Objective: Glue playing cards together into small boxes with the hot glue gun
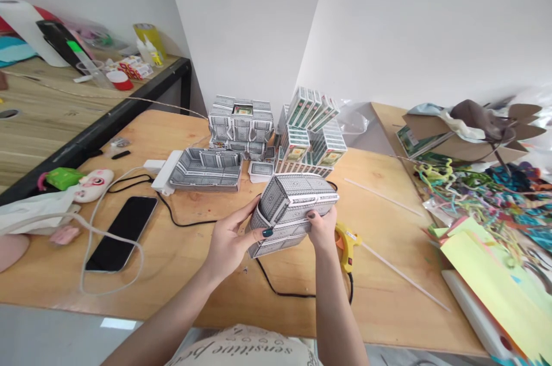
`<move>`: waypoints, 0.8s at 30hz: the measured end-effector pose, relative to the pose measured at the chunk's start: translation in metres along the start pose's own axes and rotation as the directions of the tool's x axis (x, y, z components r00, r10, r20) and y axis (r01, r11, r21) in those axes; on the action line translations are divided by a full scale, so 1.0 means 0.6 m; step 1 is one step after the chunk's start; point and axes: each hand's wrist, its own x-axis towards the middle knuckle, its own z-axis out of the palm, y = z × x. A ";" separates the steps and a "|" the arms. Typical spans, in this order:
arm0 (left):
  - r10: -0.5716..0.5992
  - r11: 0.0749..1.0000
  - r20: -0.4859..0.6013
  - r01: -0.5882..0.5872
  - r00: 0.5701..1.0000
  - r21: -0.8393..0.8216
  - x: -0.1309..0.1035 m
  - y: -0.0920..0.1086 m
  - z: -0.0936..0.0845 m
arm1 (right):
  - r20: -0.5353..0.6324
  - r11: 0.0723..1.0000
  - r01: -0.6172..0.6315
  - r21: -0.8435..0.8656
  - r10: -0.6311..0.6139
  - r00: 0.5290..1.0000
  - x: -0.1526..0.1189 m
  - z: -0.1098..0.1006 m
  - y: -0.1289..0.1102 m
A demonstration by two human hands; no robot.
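Between my two hands, above the wooden table [293,314], is a grey-and-white patterned box built of playing cards [297,196], tilted toward me. My left hand [235,239] grips its left end, with the thumb on the near face and the other fingers partly hidden behind. On its right end my right hand [321,225] is closed, thumb on top. Just beyond stands an open card-built tray [207,170] and a larger stack of card-built boxes [241,124]. A yellow hot glue gun [347,245] lies on the table right of my right hand.
Card packs [313,110] are piled behind the held box. A black phone [123,233] and a white cable [90,233] lie at left, near a white power strip [166,173]. Glue sticks [405,277], coloured paper [487,279] and tangled craft stems [483,193] occupy the right side.
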 end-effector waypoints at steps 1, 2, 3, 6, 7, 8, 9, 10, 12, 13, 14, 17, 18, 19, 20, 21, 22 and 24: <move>-0.005 1.000 -0.013 0.005 1.000 0.004 0.000 0.001 0.001 | -0.002 1.000 -0.007 0.003 0.007 1.000 -0.001 0.001 0.002; -0.011 1.000 -0.021 0.011 1.000 0.012 -0.001 0.002 0.002 | -0.008 1.000 -0.011 0.007 0.011 1.000 -0.002 0.001 0.004; -0.017 1.000 -0.027 0.017 0.999 0.020 -0.001 0.004 0.002 | -0.015 1.000 -0.013 0.012 0.014 1.000 -0.003 0.001 0.007; -0.041 0.998 -0.031 0.042 0.999 0.036 -0.003 0.005 0.004 | -0.035 1.000 -0.020 0.016 0.020 0.999 -0.007 0.001 0.013; -0.052 0.998 -0.030 0.053 0.998 0.036 -0.003 0.004 0.004 | -0.038 1.000 -0.023 0.016 0.024 0.999 -0.009 0.002 0.015; -0.061 0.998 -0.025 0.062 0.998 0.034 -0.002 0.003 0.004 | -0.041 0.999 -0.028 0.017 0.029 0.999 -0.011 0.002 0.016; -0.069 0.997 -0.012 0.070 0.998 0.030 -0.001 0.002 0.003 | -0.043 0.999 -0.035 0.020 0.036 0.998 -0.013 0.003 0.017; -0.075 0.997 0.009 0.075 0.997 0.024 0.001 0.001 0.002 | -0.046 0.999 -0.043 0.025 0.044 0.998 -0.015 0.003 0.017; -0.082 0.997 0.045 0.082 0.996 -0.002 0.008 0.001 -0.002 | -0.051 0.997 -0.060 0.040 0.062 0.997 -0.018 0.004 0.019; -0.096 0.995 0.061 0.098 0.993 -0.021 0.012 0.002 -0.004 | -0.049 0.996 -0.071 0.049 0.074 0.996 -0.020 0.004 0.020; -0.128 0.990 0.090 0.132 0.988 -0.042 0.016 0.003 -0.007 | -0.041 0.994 -0.088 0.061 0.090 0.995 -0.021 0.003 0.021; -0.269 0.948 0.291 0.305 0.918 -0.088 0.029 0.012 -0.015 | 0.021 0.983 -0.158 0.095 0.157 0.987 -0.025 0.004 0.024; -0.298 0.931 0.373 0.354 0.879 -0.090 0.033 0.016 -0.018 | 0.046 0.978 -0.182 0.105 0.178 0.983 -0.026 0.004 0.025; -0.312 0.918 0.438 0.386 0.843 -0.088 0.038 0.019 -0.020 | 0.066 0.972 -0.204 0.114 0.198 0.978 -0.026 0.005 0.025; -0.315 0.912 0.481 0.401 0.818 -0.084 0.042 0.021 -0.022 | 0.084 0.966 -0.227 0.121 0.218 0.972 -0.026 0.007 0.025; -0.318 0.909 0.505 0.410 0.802 -0.079 0.046 0.023 -0.024 | 0.099 0.960 -0.251 0.125 0.239 0.966 -0.025 0.009 0.026; -0.329 0.903 0.517 0.423 0.790 -0.072 0.050 0.023 -0.025 | 0.111 0.954 -0.274 0.125 0.261 0.959 -0.024 0.011 0.025; -0.369 0.881 0.528 0.469 0.765 -0.064 0.058 0.022 -0.025 | 0.119 0.942 -0.316 0.117 0.303 0.946 -0.022 0.015 0.025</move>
